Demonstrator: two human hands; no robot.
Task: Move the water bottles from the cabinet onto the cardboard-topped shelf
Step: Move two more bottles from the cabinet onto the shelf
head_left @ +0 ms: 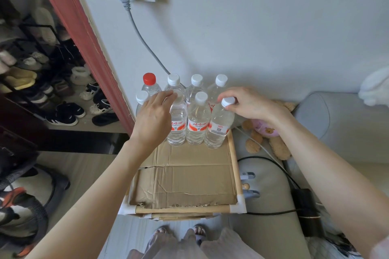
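Water bottles [185, 109]: eight upright, back of cardboard-topped shelf [185, 176]. Right hand [242, 103] pinches cap of right-front bottle [220, 124]; left hand [153, 115] loosely spread over second front bottle [177, 124]. Advice: seat bases flat, release gently.

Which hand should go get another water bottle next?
Probably the left hand. It rests open against the second front-row bottle, apparently gripping nothing, so it can pull away now. The right hand has its fingers around the white cap of the rightmost front bottle on the cardboard.
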